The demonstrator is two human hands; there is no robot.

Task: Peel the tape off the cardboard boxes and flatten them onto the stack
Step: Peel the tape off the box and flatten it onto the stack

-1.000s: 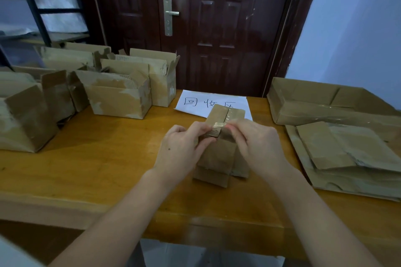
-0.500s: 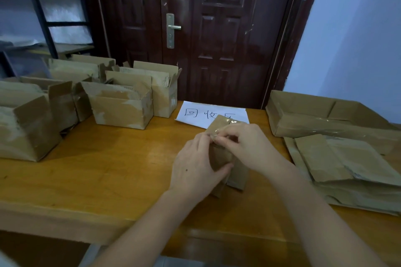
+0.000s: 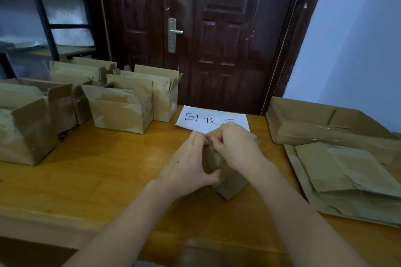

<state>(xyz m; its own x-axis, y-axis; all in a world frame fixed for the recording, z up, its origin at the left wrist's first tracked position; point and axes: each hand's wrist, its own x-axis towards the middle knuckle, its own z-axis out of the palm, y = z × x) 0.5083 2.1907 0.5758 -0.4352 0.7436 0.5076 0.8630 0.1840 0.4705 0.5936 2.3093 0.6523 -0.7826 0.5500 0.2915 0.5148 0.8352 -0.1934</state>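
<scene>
Wooden desk (image 3: 91,171) against a dark brown panelled door (image 3: 221,34) with a metal lever handle (image 3: 173,33). Pale bluish wall (image 3: 355,34) right. Black metal shelving (image 3: 41,13) left, contents blurry. Ceiling light glares on door.

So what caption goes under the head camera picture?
Both hands, left and right, pick tape off a small box on the table.

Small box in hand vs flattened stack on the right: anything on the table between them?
Nothing: the head view shows only bare table top between the small box, held by both hands, and the flattened stack.
</scene>
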